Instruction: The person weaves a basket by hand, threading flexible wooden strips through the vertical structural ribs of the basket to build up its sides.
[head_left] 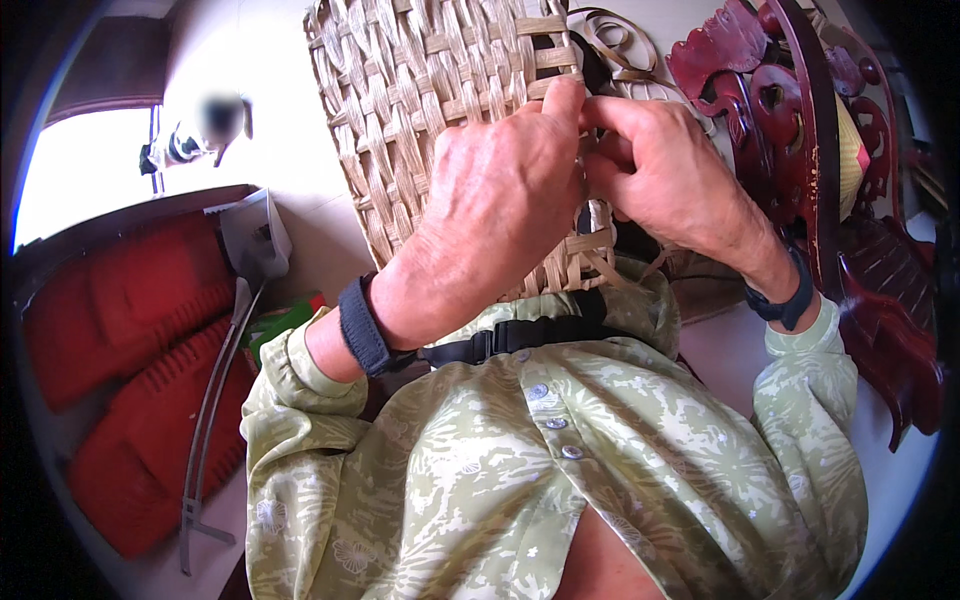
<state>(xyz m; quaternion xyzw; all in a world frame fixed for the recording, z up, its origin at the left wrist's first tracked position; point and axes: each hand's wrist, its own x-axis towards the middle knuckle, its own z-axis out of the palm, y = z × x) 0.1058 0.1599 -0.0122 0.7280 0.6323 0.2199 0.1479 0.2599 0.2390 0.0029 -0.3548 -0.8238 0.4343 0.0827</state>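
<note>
A basket (400, 110) woven from flat, straw-coloured strips rests against my lap and stretches away from me. My left hand (500, 180) lies over its right edge, with the fingers bent down and mostly hidden behind the hand. Close beside it, my right hand (665, 165) has its index finger and thumb curled in toward the same edge, and the fingertips of both hands almost meet. Whatever the right fingertips pinch is hidden. Below the hands, short strip ends (600, 255) stick out at the basket's near right corner.
Loose, coiled strips (620, 45) lie beyond my hands. Carved, dark red wooden furniture (800, 120) stands close on the right. To the left are red cushions (140, 370), a long-handled dustpan (255, 235) and a bright doorway (90, 170).
</note>
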